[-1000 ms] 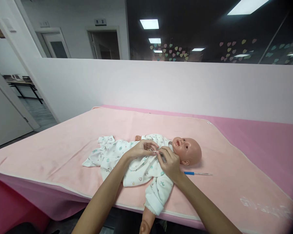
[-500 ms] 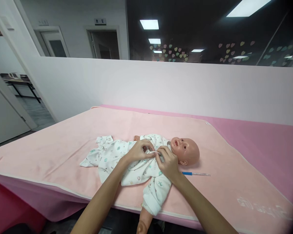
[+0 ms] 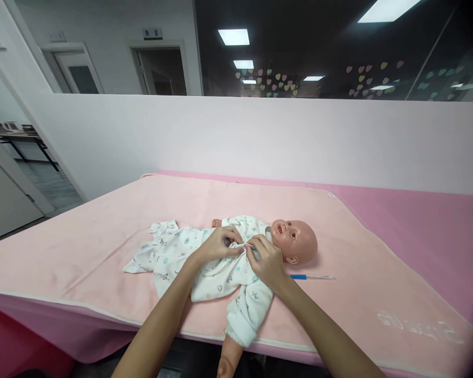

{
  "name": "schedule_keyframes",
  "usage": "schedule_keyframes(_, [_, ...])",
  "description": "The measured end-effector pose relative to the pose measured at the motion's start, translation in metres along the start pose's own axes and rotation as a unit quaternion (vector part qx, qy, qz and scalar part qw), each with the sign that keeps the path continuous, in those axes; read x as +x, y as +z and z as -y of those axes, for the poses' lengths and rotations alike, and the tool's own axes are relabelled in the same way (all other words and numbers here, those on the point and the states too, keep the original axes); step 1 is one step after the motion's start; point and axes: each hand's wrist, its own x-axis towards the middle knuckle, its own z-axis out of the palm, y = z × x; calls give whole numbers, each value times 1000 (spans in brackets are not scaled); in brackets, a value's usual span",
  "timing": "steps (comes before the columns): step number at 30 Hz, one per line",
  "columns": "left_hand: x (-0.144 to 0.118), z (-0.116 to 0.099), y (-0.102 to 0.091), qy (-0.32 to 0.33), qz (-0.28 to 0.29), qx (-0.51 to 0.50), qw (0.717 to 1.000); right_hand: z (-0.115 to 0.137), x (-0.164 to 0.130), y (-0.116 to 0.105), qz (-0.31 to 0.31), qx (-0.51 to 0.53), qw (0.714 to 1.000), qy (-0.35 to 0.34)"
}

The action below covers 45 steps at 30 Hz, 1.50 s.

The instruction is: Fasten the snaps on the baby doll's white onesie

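Note:
A baby doll [image 3: 295,240] lies on its back on a pale pink blanket [image 3: 102,236], head to the right. It wears a white printed baby garment [image 3: 173,252]. My left hand [image 3: 217,244] and my right hand [image 3: 268,261] meet on the doll's chest just below the neck, each pinching the garment's front edge. One doll arm in a white sleeve [image 3: 247,314] hangs over the near table edge, its bare hand [image 3: 224,365] below.
A thin blue-handled tool [image 3: 310,276] lies on the blanket right of the doll's head. The blanket covers a darker pink table [image 3: 425,226] against a low white wall [image 3: 260,136]. An open doorway is at far left.
My hands stay pinched together on the garment at the chest, fingers closing in slightly. The view has drifted, so everything sits a little further left and lower.

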Motion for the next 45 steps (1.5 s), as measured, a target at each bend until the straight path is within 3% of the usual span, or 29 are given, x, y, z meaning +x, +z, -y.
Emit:
schedule_keyframes(14, [-1,-4,-4,-31,19,-119,992,0,0,0,-13,1,1000,-6])
schedule_keyframes(33, [-1,-1,-2,-32,-10,-107,994,-3,-2,1,6,22,1000,-15])
schedule_keyframes(41, [0,-1,-4,-26,-1,-113,993,-3,-2,0,13,18,999,-29])
schedule_keyframes(45, [-1,-1,-7,-29,34,-133,990,-3,-2,0,12,12,999,-27])
